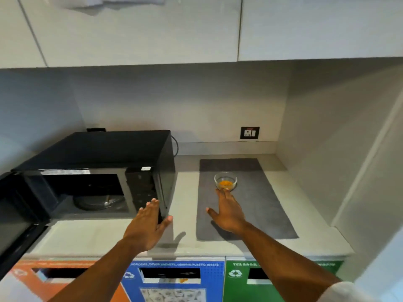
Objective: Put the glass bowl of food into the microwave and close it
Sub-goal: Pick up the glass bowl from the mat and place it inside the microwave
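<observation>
The glass bowl [225, 181], holding a small heap of orange-yellow food, stands right of the frame's centre on a grey mat [257, 205] spread over the tabletop [187, 192]. It is not yet picked up. The right hand [229, 211] reaches toward it from below, palm down, its fingers [222, 194] stretched out and spread, the tips at the bowl's near wall; whether they touch the glass cannot be told. It grips nothing.

Left of the mat sits the black microwave [104, 162], its door [15, 216] swung wide at the frame's left edge and the glass turntable [98, 202] bare inside. The left hand [146, 225] is flat and open, empty, at the microwave's lower right corner, thumb round the side.

The reach for the bowl looks to be the step in hand. The next move probably calls for the fingers to close round the bowl's wall, lift it level so the food stays put, and carry it leftward past the control panel [141, 188] into the cavity.

Recycling bin fronts [174, 280] line the bottom of the frame.
</observation>
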Tool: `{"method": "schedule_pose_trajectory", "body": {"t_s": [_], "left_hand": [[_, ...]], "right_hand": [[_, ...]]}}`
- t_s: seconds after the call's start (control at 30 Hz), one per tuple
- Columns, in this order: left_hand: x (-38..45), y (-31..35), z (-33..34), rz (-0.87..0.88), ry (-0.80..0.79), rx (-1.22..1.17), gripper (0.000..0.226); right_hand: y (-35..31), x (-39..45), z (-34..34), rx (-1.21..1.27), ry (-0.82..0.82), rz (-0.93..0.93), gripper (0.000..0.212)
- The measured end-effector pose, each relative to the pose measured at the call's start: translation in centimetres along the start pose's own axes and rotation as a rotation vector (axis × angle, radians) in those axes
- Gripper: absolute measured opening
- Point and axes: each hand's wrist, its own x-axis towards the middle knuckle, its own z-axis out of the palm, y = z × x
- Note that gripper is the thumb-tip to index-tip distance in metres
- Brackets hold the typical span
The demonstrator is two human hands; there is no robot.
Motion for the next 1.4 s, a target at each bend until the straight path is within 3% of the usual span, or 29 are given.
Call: {"method": "schedule_pose_trajectory", "body": {"t_s": [0.27,0.4,0.5,0.63,0.8,0.97,1.17,1.4], "left_hand": [[6.1,6.4,6.4,0.035,-0.122,-0.179,0.09],[10.3,8.6,9.2,-0.033,-0.148,-0.413,0.074],[13.8,9.9,10.8,-0.129,-0.083,-0.688,0.06],[19.8,10.8,13.5,-0.227,0.004,-0.878,0.051],[27.5,12.2,16.9,-0.206,0.056,-1.104,0.042],[30.3,13.1,17.8,-0.06,0.141,-1.045,0.038],[35.0,14.1,19.5,-0.201,0.123,-1.258,0.041],[34.8,15.6,19.3,-0.221,0.126,-1.319,0.041]], "right_hand": [[6.3,2.5,1.1,0.314,0.058,0.287,0.073],[8.1,5.4,2.1,0.497,0.116,0.416,0.06],[9.7,8.3,2.5,0.547,0.18,0.456,0.044],[11.9,12.9,3.8,0.705,0.294,0.505,0.013],[15.2,17.7,6.6,0.815,0.328,0.539,0.017],[14.9,20.9,6.7,0.956,0.368,0.547,0.03],[15.5,23.4,8.1,1.193,0.478,0.479,0.029],[13.6,23.5,8.2,1.149,0.476,0.468,0.033]]}}
